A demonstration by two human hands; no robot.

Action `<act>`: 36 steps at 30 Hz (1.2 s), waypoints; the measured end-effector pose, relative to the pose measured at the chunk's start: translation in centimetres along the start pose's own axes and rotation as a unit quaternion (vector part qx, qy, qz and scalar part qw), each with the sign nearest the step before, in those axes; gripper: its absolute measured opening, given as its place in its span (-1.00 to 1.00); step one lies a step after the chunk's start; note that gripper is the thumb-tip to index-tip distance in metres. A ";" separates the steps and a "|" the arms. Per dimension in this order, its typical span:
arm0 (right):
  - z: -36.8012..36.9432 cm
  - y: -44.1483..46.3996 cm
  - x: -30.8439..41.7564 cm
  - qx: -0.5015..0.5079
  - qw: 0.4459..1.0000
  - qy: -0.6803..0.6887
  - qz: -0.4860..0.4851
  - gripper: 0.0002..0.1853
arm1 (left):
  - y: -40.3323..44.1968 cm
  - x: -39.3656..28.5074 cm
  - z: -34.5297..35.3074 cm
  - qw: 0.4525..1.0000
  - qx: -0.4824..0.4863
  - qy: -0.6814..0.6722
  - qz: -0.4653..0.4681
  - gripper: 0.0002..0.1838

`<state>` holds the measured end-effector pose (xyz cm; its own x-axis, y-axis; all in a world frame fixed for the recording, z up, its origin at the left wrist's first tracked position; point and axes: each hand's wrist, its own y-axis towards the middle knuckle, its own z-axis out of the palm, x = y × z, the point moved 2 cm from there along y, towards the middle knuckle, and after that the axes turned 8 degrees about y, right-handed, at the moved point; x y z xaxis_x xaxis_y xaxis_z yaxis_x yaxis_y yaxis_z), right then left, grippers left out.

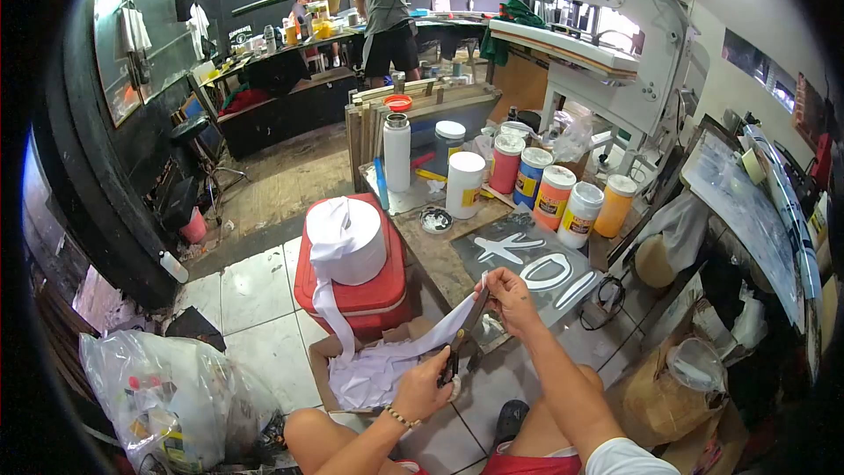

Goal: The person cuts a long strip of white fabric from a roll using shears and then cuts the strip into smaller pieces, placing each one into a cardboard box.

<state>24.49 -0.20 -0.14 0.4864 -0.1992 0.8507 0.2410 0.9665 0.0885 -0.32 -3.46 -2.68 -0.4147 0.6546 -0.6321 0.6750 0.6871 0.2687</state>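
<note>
My left hand [420,393], with a beaded bracelet at the wrist, is closed around the dark handles of a pair of scissors [454,359]. Their blades point up toward my right hand [510,299], which pinches the upper end of a white fabric strip [432,335]. The strip runs down to the left, into a cardboard box [318,361] holding a heap of cut white pieces [369,383]. From the large white roll [359,246] on a red cooler [393,292], a loose tail hangs into the same box. The blades partly overlap the strip.
A low table [413,211] holds several paint jars [554,193], a white bottle [397,154] and a lettered screen [527,259]. A stuffed plastic bag [167,396] stands left, a cardboard box [659,396] right. Another person [384,13] stands at a far bench.
</note>
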 end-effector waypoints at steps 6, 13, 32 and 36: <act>1.1 -0.2 0.6 0.019 1.000 -0.002 0.003 -0.73 | 0.2 0.7 0.8 0.999 -0.032 -0.007 0.026 -0.27; -0.1 0.1 -0.1 0.015 1.000 0.006 0.017 -0.74 | 0.1 0.3 0.6 0.998 0.037 0.043 0.003 -0.25; 0.3 -0.2 -0.5 0.025 0.999 -0.024 0.006 -0.71 | -0.4 0.1 0.8 0.998 0.048 0.040 0.029 -0.25; 0.4 -0.2 -0.4 0.030 0.999 -0.027 0.005 -0.72 | -0.4 -0.1 0.8 0.997 0.052 0.058 0.026 -0.25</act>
<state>23.93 -0.24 -0.35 0.4429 -0.1826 0.8778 0.1846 0.9766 0.1100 -0.06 -4.03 -3.30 -0.4409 0.7245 -0.5298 0.7541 0.6191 0.2191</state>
